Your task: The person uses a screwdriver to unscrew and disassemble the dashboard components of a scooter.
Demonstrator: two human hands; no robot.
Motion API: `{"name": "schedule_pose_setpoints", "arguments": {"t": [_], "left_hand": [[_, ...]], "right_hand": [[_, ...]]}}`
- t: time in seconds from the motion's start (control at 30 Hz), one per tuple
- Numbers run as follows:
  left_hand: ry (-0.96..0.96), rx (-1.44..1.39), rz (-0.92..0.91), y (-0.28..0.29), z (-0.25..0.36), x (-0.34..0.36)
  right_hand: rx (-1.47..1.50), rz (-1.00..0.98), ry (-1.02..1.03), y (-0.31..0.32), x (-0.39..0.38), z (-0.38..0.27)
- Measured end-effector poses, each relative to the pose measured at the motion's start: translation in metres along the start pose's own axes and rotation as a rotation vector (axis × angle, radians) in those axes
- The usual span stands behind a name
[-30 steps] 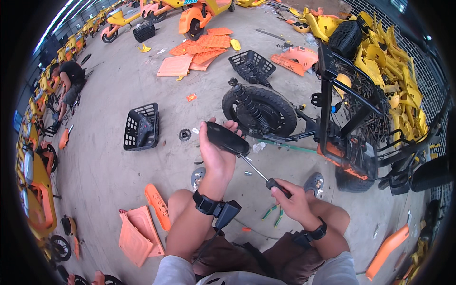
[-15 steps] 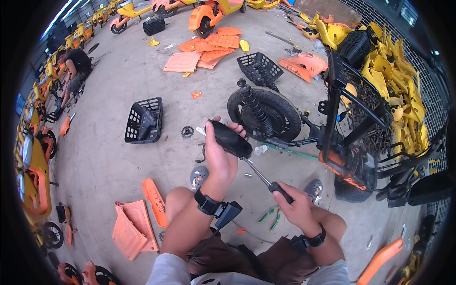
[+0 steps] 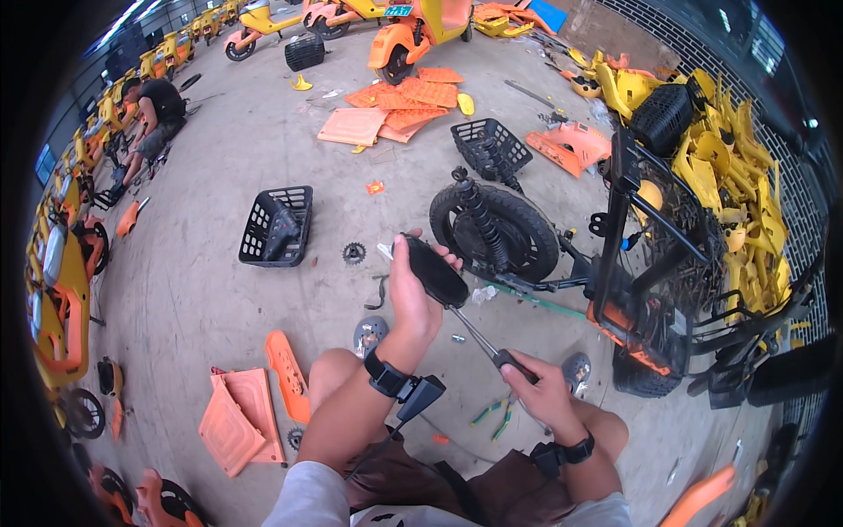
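Note:
Up in front of me, my left hand (image 3: 416, 303) is wrapped round a rounded, elongated black part (image 3: 436, 270); I cannot make out its exact kind. My right hand (image 3: 546, 393) grips the dark handle of a screwdriver (image 3: 483, 338), whose metal shaft slants up and left to the lower end of the black part. Whether the tip sits in a screw is too small to tell. Beneath my hands, a small metal piece (image 3: 457, 338) lies on the floor, and green-handled pliers (image 3: 492, 416) rest near my right knee.
Ahead right lies a wheel (image 3: 493, 230) with a shock absorber, joined to a black scooter frame (image 3: 615, 255). A black basket (image 3: 277, 227) stands at left. Orange panels (image 3: 241, 417) lie front left. Yellow panels (image 3: 746, 202) pile up along the right. A person (image 3: 158, 114) crouches far left.
The view has shifted slightly, so surroundings sit a little lower and to the right. Both hands keep their holds on the black part and the screwdriver, with little change between them.

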State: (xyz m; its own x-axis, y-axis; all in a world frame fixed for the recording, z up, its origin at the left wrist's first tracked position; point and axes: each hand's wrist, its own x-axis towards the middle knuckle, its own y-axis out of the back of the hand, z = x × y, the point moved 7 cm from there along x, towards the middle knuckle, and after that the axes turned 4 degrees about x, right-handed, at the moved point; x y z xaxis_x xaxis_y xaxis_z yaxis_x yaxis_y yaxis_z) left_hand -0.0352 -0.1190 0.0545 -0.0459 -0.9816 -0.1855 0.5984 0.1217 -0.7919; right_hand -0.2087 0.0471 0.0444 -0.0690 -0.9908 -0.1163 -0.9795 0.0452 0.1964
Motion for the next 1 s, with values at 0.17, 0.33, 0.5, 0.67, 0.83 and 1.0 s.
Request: {"name": "schedule_pose_setpoints", "arguments": {"t": [0.17, 0.33, 0.5, 0.67, 0.83, 1.0], "left_hand": [[0.037, -0.064, -0.011, 0.001, -0.001, -0.001], [0.048, -0.061, -0.004, 0.001, -0.005, 0.001], [0.097, -0.111, 0.014, 0.005, -0.008, 0.001], [0.186, -0.199, 0.058, 0.003, -0.018, 0.001], [0.24, -0.294, 0.106, 0.021, -0.023, -0.002], [0.306, -0.331, 0.122, 0.012, -0.029, 0.0]], "right_hand": [[-0.047, 0.024, 0.072, 0.002, 0.0, -0.002], [-0.072, 0.039, 0.079, 0.005, 0.0, -0.003], [-0.192, 0.065, 0.201, 0.008, -0.001, -0.02], [-0.246, 0.102, 0.209, 0.012, -0.004, -0.024], [-0.317, 0.09, 0.264, 0.006, -0.007, -0.027], [-0.323, 0.129, 0.21, 0.011, -0.003, -0.027]]}}
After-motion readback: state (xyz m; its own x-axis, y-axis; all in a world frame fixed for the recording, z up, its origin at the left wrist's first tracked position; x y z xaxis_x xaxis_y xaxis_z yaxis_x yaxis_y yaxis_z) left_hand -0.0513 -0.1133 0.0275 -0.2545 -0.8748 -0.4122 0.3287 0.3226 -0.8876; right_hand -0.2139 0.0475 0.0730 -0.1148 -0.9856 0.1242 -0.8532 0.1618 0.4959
